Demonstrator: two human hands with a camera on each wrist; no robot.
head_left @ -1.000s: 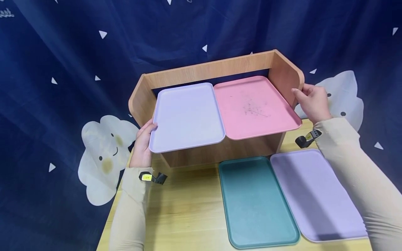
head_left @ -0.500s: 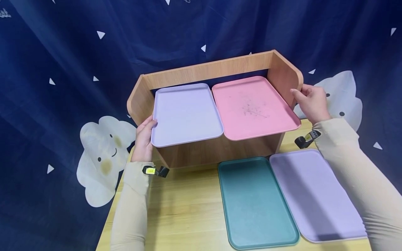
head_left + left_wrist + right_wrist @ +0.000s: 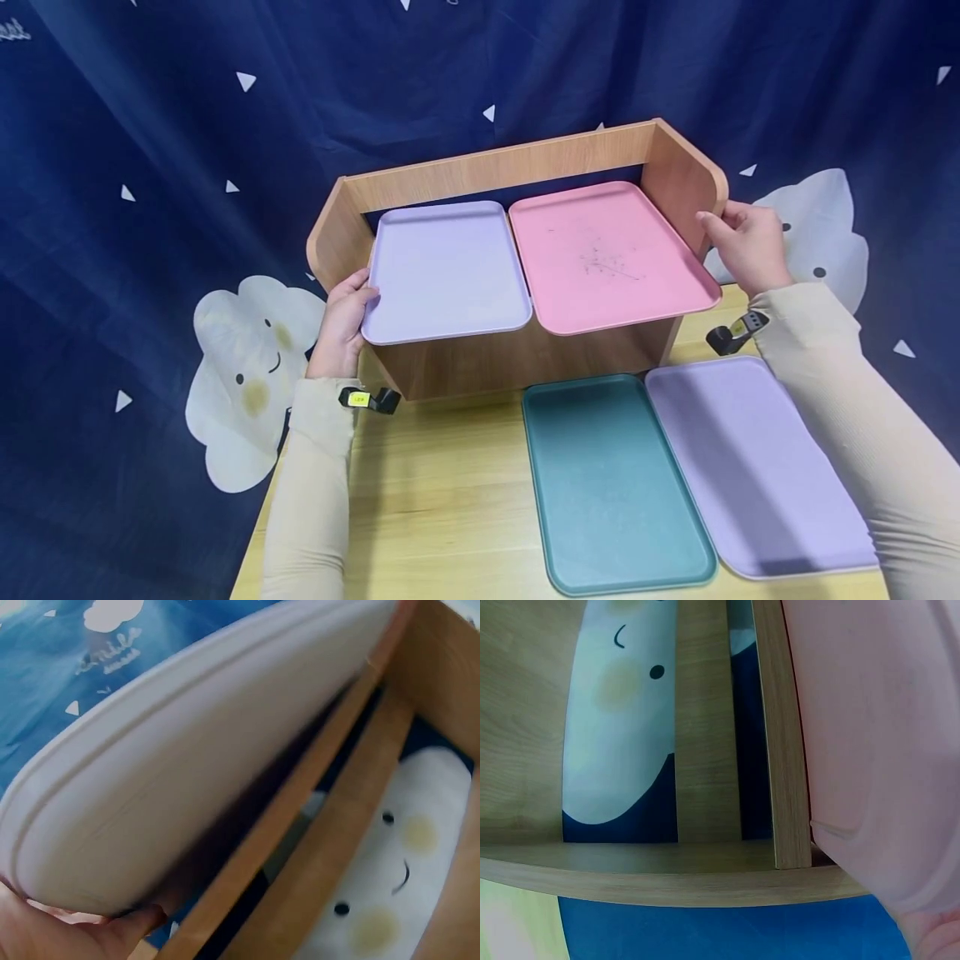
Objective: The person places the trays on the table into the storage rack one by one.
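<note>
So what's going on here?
A person's left hand grips the left edge of a pale lavender rectangular tray at the upper level of a brown wooden shelf, beside a pink speckled rectangular tray. The right hand holds the shelf's right side panel. Whether the lavender tray rests fully, I can't tell. In front, a teal rectangular tray and a purple rectangular tray lie on the light wooden table.

A navy curtain (image 3: 390, 75) hung behind a pale wooden surface (image 3: 450, 500).
The softly folded cloth filled the background, scattered with small white triangles (image 3: 246, 81). A large smiling white cloud (image 3: 243, 383) with yellowish cheeks showed on the left, and a second white cloud (image 3: 825, 221) appeared partly on the right. Pale lettering (image 3: 12, 31) marked the upper left. Soft light gave the yellowish wood a faint sheen, crossed by a dim shadow (image 3: 367, 500).
</note>
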